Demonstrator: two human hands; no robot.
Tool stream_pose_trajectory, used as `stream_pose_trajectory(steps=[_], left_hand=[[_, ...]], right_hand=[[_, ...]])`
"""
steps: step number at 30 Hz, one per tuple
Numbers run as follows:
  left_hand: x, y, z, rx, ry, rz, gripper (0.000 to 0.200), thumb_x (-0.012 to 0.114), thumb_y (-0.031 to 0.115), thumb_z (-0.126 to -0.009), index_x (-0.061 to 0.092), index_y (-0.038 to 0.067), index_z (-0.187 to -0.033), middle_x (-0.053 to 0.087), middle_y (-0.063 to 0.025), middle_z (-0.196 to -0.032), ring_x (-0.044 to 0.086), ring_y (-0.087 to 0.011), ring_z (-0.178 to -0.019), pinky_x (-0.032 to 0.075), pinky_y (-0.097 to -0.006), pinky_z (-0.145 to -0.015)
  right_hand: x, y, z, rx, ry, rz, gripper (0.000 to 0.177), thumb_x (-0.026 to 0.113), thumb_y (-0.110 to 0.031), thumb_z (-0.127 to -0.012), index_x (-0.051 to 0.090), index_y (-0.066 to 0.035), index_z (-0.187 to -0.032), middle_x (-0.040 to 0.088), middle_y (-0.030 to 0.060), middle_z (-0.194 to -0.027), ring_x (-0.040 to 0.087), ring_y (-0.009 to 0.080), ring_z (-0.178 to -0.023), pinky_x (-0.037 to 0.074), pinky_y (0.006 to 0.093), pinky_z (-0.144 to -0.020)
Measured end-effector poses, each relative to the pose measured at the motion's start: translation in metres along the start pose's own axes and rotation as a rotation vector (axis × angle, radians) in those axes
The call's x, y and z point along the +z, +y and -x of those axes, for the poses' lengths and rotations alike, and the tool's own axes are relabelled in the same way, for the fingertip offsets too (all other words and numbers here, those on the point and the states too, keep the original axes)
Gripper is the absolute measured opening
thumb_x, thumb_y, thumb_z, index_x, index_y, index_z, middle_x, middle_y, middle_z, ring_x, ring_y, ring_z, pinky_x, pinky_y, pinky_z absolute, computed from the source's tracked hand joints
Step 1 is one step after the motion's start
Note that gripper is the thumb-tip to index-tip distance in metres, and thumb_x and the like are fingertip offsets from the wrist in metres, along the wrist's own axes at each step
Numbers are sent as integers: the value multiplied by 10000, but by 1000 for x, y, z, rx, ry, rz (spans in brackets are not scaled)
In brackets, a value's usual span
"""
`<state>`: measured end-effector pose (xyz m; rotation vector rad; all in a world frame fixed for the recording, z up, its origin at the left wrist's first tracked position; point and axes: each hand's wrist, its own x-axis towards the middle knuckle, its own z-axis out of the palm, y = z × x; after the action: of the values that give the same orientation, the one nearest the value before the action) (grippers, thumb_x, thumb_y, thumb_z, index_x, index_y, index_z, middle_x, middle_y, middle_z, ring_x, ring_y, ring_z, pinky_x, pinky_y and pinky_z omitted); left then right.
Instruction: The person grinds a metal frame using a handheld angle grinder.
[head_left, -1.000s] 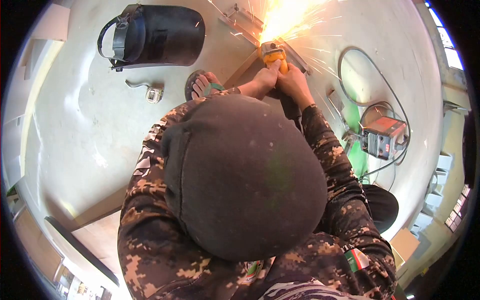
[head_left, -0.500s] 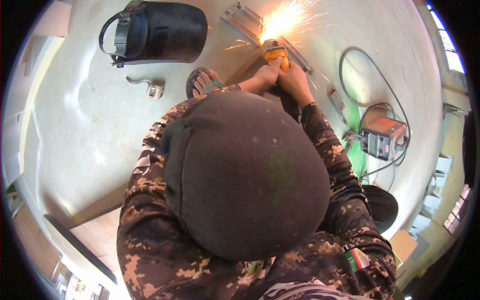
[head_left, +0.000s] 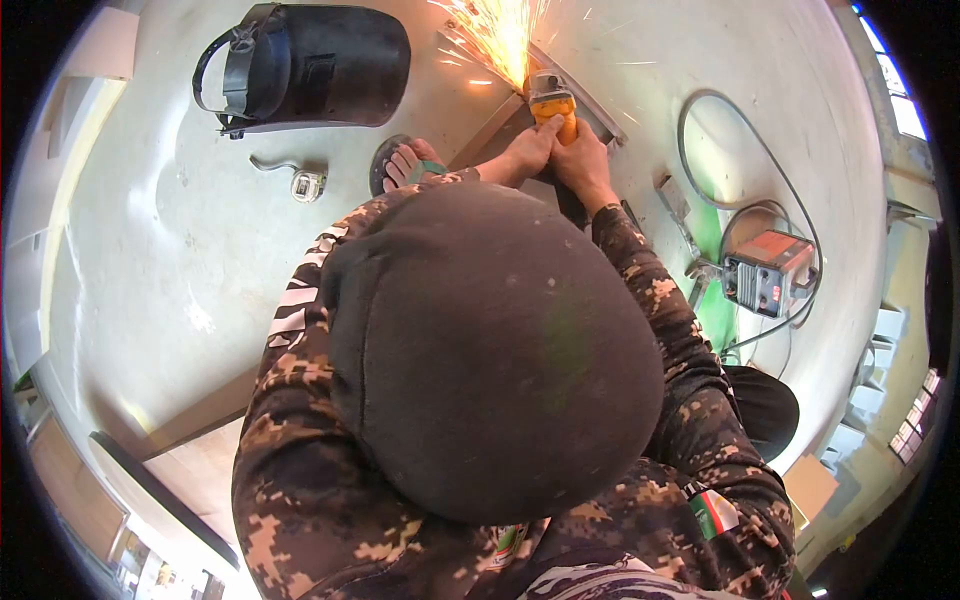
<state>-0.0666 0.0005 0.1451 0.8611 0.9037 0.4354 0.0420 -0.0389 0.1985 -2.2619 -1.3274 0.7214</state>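
Over concrete floor (head_left: 160, 250), left hand (head_left: 528, 150) and right hand (head_left: 580, 160) clasp fingers tight around yellow grinder (head_left: 553, 104).

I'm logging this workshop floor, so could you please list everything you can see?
angle grinder: one, orange, top centre, on the metal frame
metal frame: one, grey, on the floor
sparks: many, yellow, upper left of the grinder
welding mask: one, black, floor, upper left
small boxy tool: one, pale, below the mask
welding machine: one, orange-red, floor, right
cable: one, dark, looped above the machine
sandalled foot: one, by the frame
left hand, right hand: fingers closed on the grinder
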Motion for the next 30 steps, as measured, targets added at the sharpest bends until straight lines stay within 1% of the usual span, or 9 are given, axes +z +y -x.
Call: stream_pose_trajectory(steps=[2, 6, 8, 11, 14, 21, 23, 26, 30], left_hand=[[2, -5, 0, 66, -60, 189, 631, 436, 536, -1021, 552, -1, -1331, 656, -127, -1180, 628, -192, -1050, 494, -327, -903], [-1, -6, -10, 46, 7, 93, 601, 439, 527, -1025, 559, 23, -1329, 660, -111, -1174, 630, -182, -1042, 498, -323, -903], [-5, -17, -18, 98, -4, 102, 588, 441, 525, -1025, 568, 30, -1314, 665, -104, -1152, 632, -177, -1029, 502, -326, -900], [3, 6, 3, 28, 35, 173, 571, 439, 514, -1029, 575, 30, -1300, 669, -102, -1142, 636, -181, -1023, 506, -327, -895], [3, 5, 4, 115, 42, 145, 563, 438, 506, -1032, 575, 29, -1299, 661, -106, -1159, 640, -190, -1022, 509, -329, -892], [-3, 6, 1, 72, 60, 78, 561, 419, 502, -1038, 574, 30, -1297, 657, -101, -1168, 640, -194, -1025, 511, -331, -892], [-2, 5, 1, 53, -6, 134, 599, 430, 516, -1037, 519, 24, -1366, 618, -95, -1253, 590, -177, -1113, 463, -319, -974], [-6, -3, -10, 111, -12, 128, 582, 428, 508, -1041, 534, 26, -1348, 627, -89, -1228, 589, -171, -1108, 464, -318, -966], [-9, -17, -22, 98, -29, 107, 576, 431, 505, -1041, 533, 27, -1346, 632, -81, -1221, 589, -168, -1112, 464, -314, -971]], right_hand=[[2, 7, -3, -59, 0, 22, 589, 634, -535, -867, 604, -4, -1119, 688, 289, -1018, 660, 448, -1008, 530, 484, -850], [1, 3, -6, -44, 9, 11, 583, 633, -532, -868, 606, -7, -1121, 686, 292, -1018, 659, 451, -1007, 532, 490, -848], [3, 6, -8, -100, -9, 32, 579, 625, -532, -874, 607, -11, -1125, 686, 293, -1015, 660, 452, -1005, 532, 496, -847], [4, 2, -8, -35, -9, 6, 580, 615, -536, -881, 604, -14, -1131, 685, 294, -1011, 659, 454, -1004, 530, 499, -850], [5, 0, -7, -42, -7, 13, 584, 611, -542, -884, 602, -17, -1139, 683, 295, -1023, 655, 455, -1014, 527, 499, -858], [8, 1, -11, -23, -6, -11, 571, 615, -537, -881, 606, -36, -1154, 679, 289, -1052, 645, 452, -1044, 523, 494, -876], [2, 2, -11, -86, -43, -7, 574, 621, -536, -876, 605, -47, -1175, 680, 288, -1055, 644, 451, -1048, 523, 492, -879], [9, 2, -11, -29, 2, -17, 575, 627, -535, -871, 610, -55, -1187, 681, 285, -1063, 645, 447, -1054, 521, 489, -886], [3, 0, -10, -49, -56, 4, 584, 632, -541, -865, 613, -58, -1192, 683, 281, -1070, 648, 441, -1055, 519, 488, -891]])
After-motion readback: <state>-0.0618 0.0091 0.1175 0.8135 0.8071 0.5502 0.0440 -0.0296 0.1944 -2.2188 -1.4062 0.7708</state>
